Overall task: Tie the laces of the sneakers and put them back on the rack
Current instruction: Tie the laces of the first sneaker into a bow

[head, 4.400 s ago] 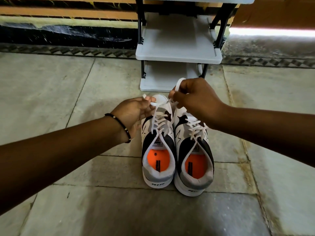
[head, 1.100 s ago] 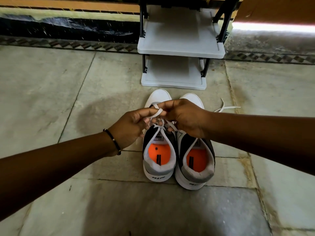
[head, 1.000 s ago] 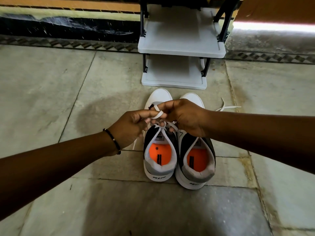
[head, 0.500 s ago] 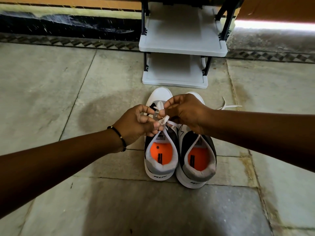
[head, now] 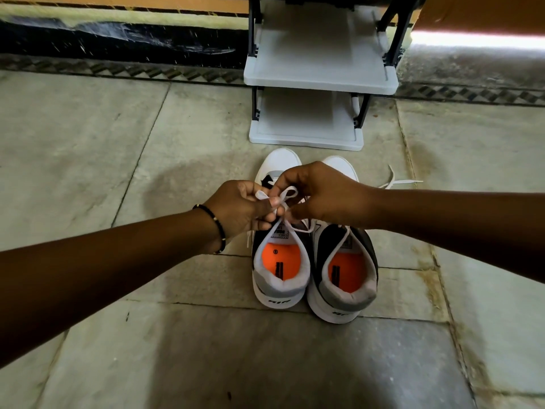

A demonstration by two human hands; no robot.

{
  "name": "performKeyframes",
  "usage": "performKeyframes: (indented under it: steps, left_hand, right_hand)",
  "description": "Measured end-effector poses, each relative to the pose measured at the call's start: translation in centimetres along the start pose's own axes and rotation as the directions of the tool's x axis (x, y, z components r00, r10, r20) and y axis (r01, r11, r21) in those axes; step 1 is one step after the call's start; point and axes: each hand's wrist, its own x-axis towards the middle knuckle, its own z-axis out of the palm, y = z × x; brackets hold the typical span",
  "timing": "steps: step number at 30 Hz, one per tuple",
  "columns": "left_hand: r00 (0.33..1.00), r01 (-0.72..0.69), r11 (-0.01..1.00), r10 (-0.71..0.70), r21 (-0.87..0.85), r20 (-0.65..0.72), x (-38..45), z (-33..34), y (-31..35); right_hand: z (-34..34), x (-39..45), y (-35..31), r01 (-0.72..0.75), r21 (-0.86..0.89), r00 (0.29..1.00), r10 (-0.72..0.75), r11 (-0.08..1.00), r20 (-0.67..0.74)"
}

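Observation:
Two white, black and grey sneakers with orange insoles stand side by side on the stone floor, toes toward the rack. Above the left sneaker (head: 280,278), my left hand (head: 239,211) and my right hand (head: 321,196) each pinch a loop of its white lace (head: 284,197), which forms a bow between my fingers. The right sneaker (head: 345,281) stands just beside it, its loose lace (head: 396,181) trailing onto the floor at its right. My right hand covers the middle of both shoes.
A white shoe rack (head: 320,84) with black posts stands against the wall right beyond the sneakers' toes; two shelves show, both bare. Stone floor tiles (head: 103,143) spread to the left and right.
My hands have shaped the left sneaker's lace from crossed strands into a bow with two loops and drawn slightly apart. Earlier, they held the lace ends higher above the shoes.

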Motion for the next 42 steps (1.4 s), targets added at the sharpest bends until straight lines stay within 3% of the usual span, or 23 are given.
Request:
performKeyframes:
  steps: [5, 9, 12, 16, 18, 22, 27, 31, 34, 36, 39, 42]
  left_hand:
    - [0.999, -0.007, 1.0, 0.007, -0.001, 0.04, -0.1, 0.3, 0.2]
    - [0.996, 0.027, 1.0, -0.027, -0.001, 0.083, -0.2, 0.1, 0.6]
    - [0.995, 0.045, 0.998, -0.048, 0.033, 0.093, -0.2, -0.3, 0.7]
    - [0.997, -0.04, 0.986, 0.029, 0.164, 0.067, -0.1, -0.2, 0.6]
    - [0.996, -0.085, 0.974, 0.077, 0.21, 0.044, 0.0, 0.1, 0.5]
    - [0.99, -0.143, 0.967, 0.139, 0.21, 0.035, 0.1, 0.2, 0.3]
    - [0.968, -0.25, 0.932, 0.238, 0.261, 0.077, -0.1, 0.0, -0.1]
    - [0.975, -0.221, 0.936, 0.204, 0.274, 0.09, -0.1, 0.1, -0.4]
    - [0.991, -0.121, 0.976, 0.108, 0.178, 0.085, 0.0, 0.1, -0.3]
    - [0.994, -0.034, 0.993, 0.022, 0.11, 0.111, 0.1, 0.1, 0.0]
    - [0.977, 0.067, 0.994, -0.083, 0.086, 0.194, 0.3, 0.1, 0.3]
    - [0.97, 0.087, 0.992, -0.104, 0.086, 0.219, 0.6, -0.4, 0.7]
  right_hand:
    - [0.1, 0.0, 0.4, 0.059, -0.146, 0.983, -0.083, 0.987, -0.163]
    - [-0.2, 0.3, 0.5, -0.001, -0.123, 0.977, -0.025, 0.992, -0.21]
    - [-0.7, 0.4, 0.5, -0.055, -0.066, 0.976, 0.039, 0.996, -0.212]
    - [-0.5, 0.2, 0.0, -0.005, -0.31, 0.987, -0.045, 0.951, -0.154]
    - [-0.2, 0.1, -0.3, 0.038, -0.334, 0.992, -0.076, 0.942, -0.101]
    - [0.4, 0.1, -0.2, -0.006, -0.149, 0.997, -0.005, 0.989, -0.076]
    - [0.6, 0.2, 0.7, -0.169, 0.356, 0.966, 0.225, 0.919, -0.124]
    - [0.6, 0.1, 0.9, -0.191, 0.451, 0.968, 0.243, 0.872, -0.059]
    - [0.5, 0.1, 0.9, -0.108, 0.335, 0.987, 0.14, 0.936, -0.074]
    - [0.0, 0.0, 0.6, 0.019, 0.069, 0.995, -0.012, 0.997, -0.104]
    - [-0.6, -0.2, 0.2, 0.215, -0.31, 0.969, -0.242, 0.926, -0.053]
    - [-0.8, -0.1, 0.4, 0.301, -0.442, 0.94, -0.341, 0.845, -0.01]
